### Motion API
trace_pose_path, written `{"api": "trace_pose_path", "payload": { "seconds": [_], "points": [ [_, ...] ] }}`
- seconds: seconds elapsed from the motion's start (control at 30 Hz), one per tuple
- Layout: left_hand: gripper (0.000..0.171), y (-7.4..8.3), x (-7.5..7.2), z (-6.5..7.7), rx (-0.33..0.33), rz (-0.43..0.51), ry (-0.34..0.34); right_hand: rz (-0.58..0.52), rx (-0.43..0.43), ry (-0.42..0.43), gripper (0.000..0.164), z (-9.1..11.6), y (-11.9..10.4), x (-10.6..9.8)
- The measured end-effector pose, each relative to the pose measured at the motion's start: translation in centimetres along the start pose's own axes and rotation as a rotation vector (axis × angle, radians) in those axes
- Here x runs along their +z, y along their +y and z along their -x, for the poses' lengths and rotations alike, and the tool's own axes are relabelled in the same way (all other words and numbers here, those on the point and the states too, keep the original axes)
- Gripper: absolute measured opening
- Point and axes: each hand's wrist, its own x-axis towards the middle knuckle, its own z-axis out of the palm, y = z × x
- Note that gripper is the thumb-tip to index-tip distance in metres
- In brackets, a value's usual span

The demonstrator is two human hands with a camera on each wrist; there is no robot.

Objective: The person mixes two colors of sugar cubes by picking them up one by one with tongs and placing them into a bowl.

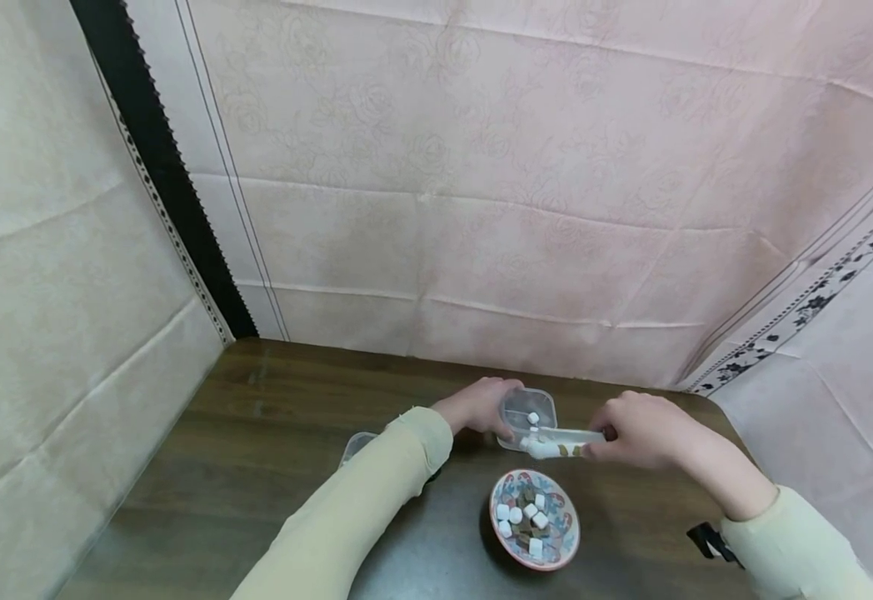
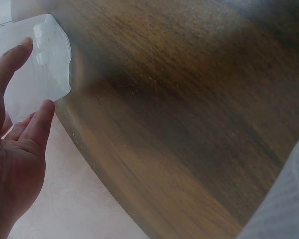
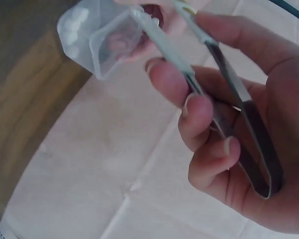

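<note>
My left hand (image 1: 481,404) grips the side of a small clear plastic container (image 1: 528,402), thumb and fingers on opposite walls in the left wrist view. A few small white cubes (image 1: 533,417) are inside it. My right hand (image 1: 641,429) holds tongs (image 3: 229,74) with metal arms and pale, patterned ends; the arms stand apart. Their tips reach into the container's opening, among the cubes; I cannot tell whether they pinch one. Closer to me stands a patterned bowl (image 1: 571,546) with a reddish rim, holding several white cubes (image 1: 531,511) and some brownish pieces.
Another clear plastic container (image 1: 356,445) shows partly behind my left forearm. The dark wooden table (image 1: 271,467) has its far edge just beyond my hands. Pale patterned cloth (image 1: 421,208) hangs behind it and at both sides.
</note>
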Motion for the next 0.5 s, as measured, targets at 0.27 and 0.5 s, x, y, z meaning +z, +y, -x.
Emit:
{"api": "trace_pose_path", "payload": {
  "seconds": [0.27,0.5],
  "points": [
    [0.084,-0.4,0.6,-0.1,0.027,-0.016,0.012,0.194,0.008,0.147,0.03,-2.7,0.1,0.4],
    [0.083,-0.2,0.2,-0.2,0.04,-0.037,0.015,0.312,0.038,0.175,0.036,-4.9,0.1,1.0]
  ]
}}
